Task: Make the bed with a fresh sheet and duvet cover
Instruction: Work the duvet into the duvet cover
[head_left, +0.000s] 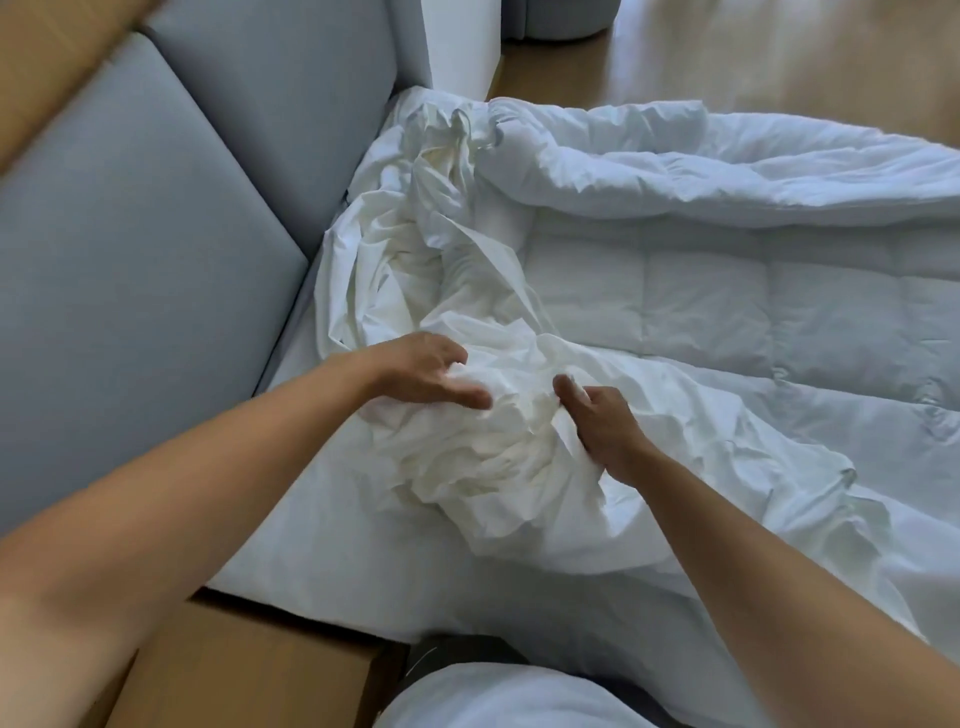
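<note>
Both hands at the duvet cover (467, 452), close to the headboard (156, 234).
We find the left hand (431, 374) and the right hand (605, 428) each clutching a fold of the bunched cover, which lies on the quilted duvet (727, 312). We judge they are seeking its opening or a corner. The fingertips are buried in cloth, and the boundary between cover and duvet is unclear.

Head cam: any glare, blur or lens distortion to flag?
Head view: soft, even daylight, no glare; the white duvet reads bluish, the duvet cover creamier. Head view: wide-angle stretch toward the frame edges, where the headboard panels slant and the forearms loom. Head view: slight softness at the left hand and right hand fingers.
</note>
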